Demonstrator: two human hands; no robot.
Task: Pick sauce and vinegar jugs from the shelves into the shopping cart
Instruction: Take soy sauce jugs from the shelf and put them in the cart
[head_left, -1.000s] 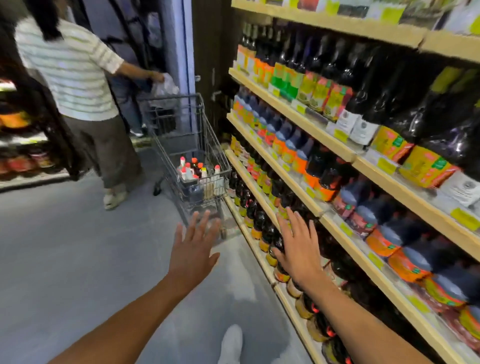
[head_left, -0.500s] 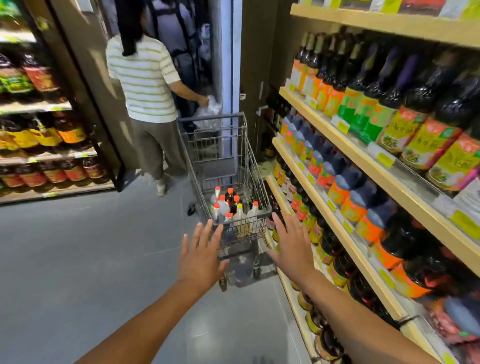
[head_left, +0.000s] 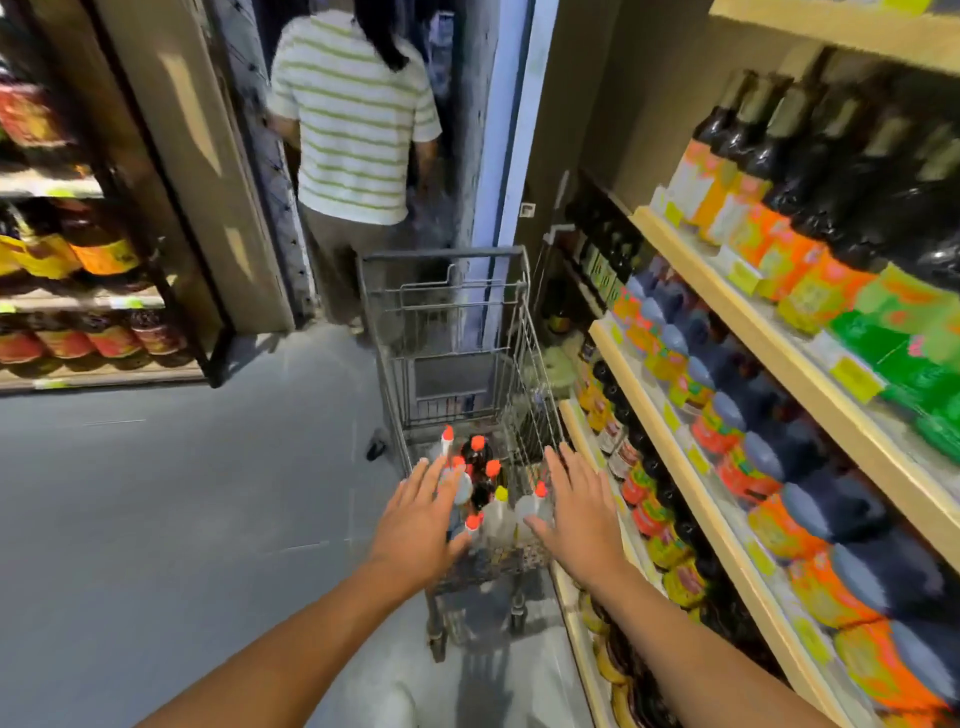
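1. Wooden shelving (head_left: 691, 257) runs along the right side of the shopping cart (head_left: 441, 255), stocked with dark sauce bottles (head_left: 810, 171) on the higher board and blue-capped jugs (head_left: 763, 447) on the board below.
2. Grey floor (head_left: 156, 519) lies left of the cart, and a second rack of bottles (head_left: 78, 301) stands far left of it.
3. A person in a striped shirt (head_left: 353, 119) stands just beyond the cart's far handle, back to camera.
4. The wire cart is parked close beside the shelving.
5. The picked jugs (head_left: 480, 467) stand upright in the cart's near end, mostly red-capped with one yellow cap.
6. Left hand (head_left: 421, 519): over the cart's near-left corner, fingers spread flat, holding nothing.
7. Right hand (head_left: 582, 514): over the near-right corner, fingers spread flat, holding nothing.
8. Can't tell whether either hand touches the cart rim.
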